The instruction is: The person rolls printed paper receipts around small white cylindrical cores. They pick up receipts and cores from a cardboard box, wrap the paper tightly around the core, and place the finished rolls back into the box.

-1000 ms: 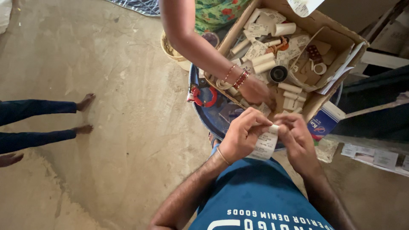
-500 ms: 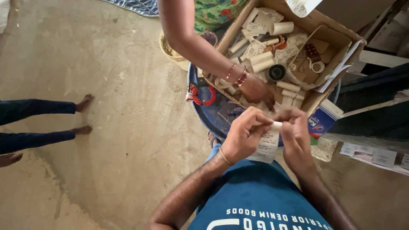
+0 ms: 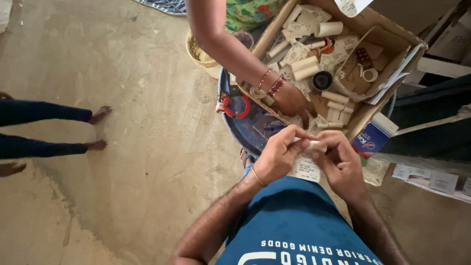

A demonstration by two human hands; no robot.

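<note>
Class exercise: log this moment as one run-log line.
left hand and right hand: pinching white roll | paper slip: hanging below | co-worker's hand: in cardboard box

We hold both forearms up from the lower edge of the frame, converging toward the centre, wrists slightly bent. Our left hand (image 3: 277, 157), a thin bangle at its wrist, has fingers curled with the grip pinched closed at thumb and forefinger. Our right hand (image 3: 341, 162) meets it fingertip to fingertip, its grip also pinched closed, knuckles turned toward the upper right of the frame.
</note>
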